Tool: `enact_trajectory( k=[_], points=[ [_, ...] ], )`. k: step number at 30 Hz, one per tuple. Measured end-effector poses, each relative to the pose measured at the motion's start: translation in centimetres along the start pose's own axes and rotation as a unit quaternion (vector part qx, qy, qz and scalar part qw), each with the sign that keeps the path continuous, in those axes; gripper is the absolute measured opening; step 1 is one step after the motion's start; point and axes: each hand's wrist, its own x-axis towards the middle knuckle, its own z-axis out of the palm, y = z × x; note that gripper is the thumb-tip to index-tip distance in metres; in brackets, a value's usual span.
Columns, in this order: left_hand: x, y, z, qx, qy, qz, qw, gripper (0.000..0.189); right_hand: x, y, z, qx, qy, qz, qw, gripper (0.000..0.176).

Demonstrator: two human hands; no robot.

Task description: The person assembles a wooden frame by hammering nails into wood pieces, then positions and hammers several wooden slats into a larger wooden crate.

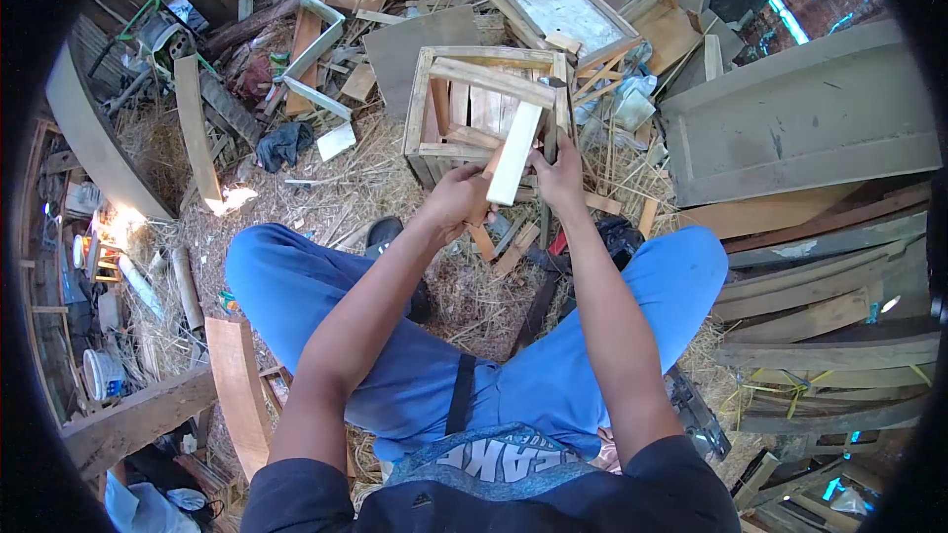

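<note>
A pale, straight wood block (516,153) lies slanted over the near rim of a wooden box frame (494,85). My left hand (460,197) is closed around the block's near end, with a browner wood edge showing beside its fingers. On the other side, my right hand (559,174) has its thumb at the block's edge and its fingers closed about a narrow dark strip (550,126) along the frame's right side. The strip's lower part is hidden by the hand. Planks show inside the box frame, which stands on the ground beyond my knees.
Straw and wood scraps cover the ground. A framed panel (563,5) leans behind the box frame. Stacked boards (810,276) and a large grey panel (800,123) line the right. Curved planks (196,133) stand at left; a black bag (614,239) lies near my right knee.
</note>
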Motion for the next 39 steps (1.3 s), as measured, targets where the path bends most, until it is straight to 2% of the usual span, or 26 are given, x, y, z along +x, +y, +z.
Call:
enact_trajectory(
  k=[1, 3, 5, 7, 8, 9, 11, 13, 15, 16, 17, 19, 20, 23, 27, 29, 33, 39],
  points=[
    [0.2, -0.1, 0.3, -0.001, -0.001, -0.001, 1.0, 0.044, -0.1, 0.0, -0.1, -0.027, -0.004, -0.029, 0.999, 0.029],
    [0.4, -0.4, 1.1, 0.022, 0.037, -0.002, 0.999, 0.04, -0.3, 0.3, -0.3, -0.012, -0.006, -0.027, 1.0, 0.029],
    [1.1, -1.2, 1.0, 0.024, 0.036, 0.0, 0.999, 0.039, -0.3, 1.0, -0.7, 0.002, -0.009, -0.025, 1.0, 0.028],
    [1.9, -1.7, 1.2, 0.035, 0.055, 0.033, 0.997, 0.042, -0.4, 0.9, -0.8, -0.033, -0.012, -0.042, 0.998, 0.028],
    [2.0, -2.1, 1.1, 0.007, 0.057, 0.025, 0.998, 0.045, -0.8, 0.8, -1.1, -0.1, 0.001, -0.071, 0.992, 0.032],
    [2.2, -2.3, 0.8, 0.004, 0.059, 0.025, 0.998, 0.045, -1.1, 0.1, -1.0, -0.1, -0.002, -0.07, 0.993, 0.032],
    [2.6, -2.9, 0.0, 0.064, 0.018, 0.098, 0.993, 0.048, -1.4, -0.7, -0.7, -0.046, -0.002, -0.036, 0.998, 0.038],
    [2.4, -2.7, 0.2, 0.06, 0.022, 0.109, 0.992, 0.047, -1.3, 0.0, -1.4, -0.087, -0.007, -0.012, 0.996, 0.043],
    [1.9, -2.0, 1.1, 0.18, 0.078, 0.056, 0.979, 0.046, -0.9, 2.3, -2.3, -0.055, -0.033, -0.044, 0.997, 0.043],
    [2.5, -2.7, 1.1, 0.17, 0.079, 0.108, 0.976, 0.044, -0.7, 3.0, -2.5, -0.113, -0.028, -0.068, 0.991, 0.043],
    [3.0, -3.3, 0.9, 0.165, 0.083, 0.108, 0.977, 0.044, -0.6, 3.7, -2.7, -0.068, -0.039, -0.06, 0.995, 0.042],
    [2.0, -2.4, 1.7, 0.183, 0.082, 0.085, 0.976, 0.042, 0.1, 4.7, -2.9, -0.025, -0.007, -0.026, 0.999, 0.023],
    [2.0, -2.5, 1.8, 0.164, 0.08, 0.097, 0.978, 0.04, -0.1, 4.9, -3.6, -0.088, -0.011, 0.0, 0.996, 0.021],
    [1.3, -1.5, 1.8, 0.216, 0.083, 0.105, 0.967, 0.039, -0.3, 3.1, -3.0, -0.041, -0.031, -0.005, 0.999, 0.025],
    [2.2, -2.0, 1.0, 0.216, 0.069, 0.129, 0.965, 0.039, -0.4, 2.7, -2.5, -0.015, -0.046, -0.023, 0.999, 0.027],
    [2.5, -2.3, 0.7, 0.207, 0.063, 0.136, 0.967, 0.039, -0.6, 2.6, -2.5, 0.069, -0.046, 0.031, 0.996, 0.028],
    [2.8, -2.6, 0.9, 0.192, 0.064, 0.14, 0.969, 0.037, -0.5, 2.2, -2.9, 0.014, -0.059, 0.048, 0.997, 0.021],
    [3.8, -3.6, 0.7, 0.203, 0.07, 0.191, 0.958, 0.035, -0.6, 1.3, -2.4, 0.009, -0.052, 0.053, 0.997, 0.025]
  ],
)
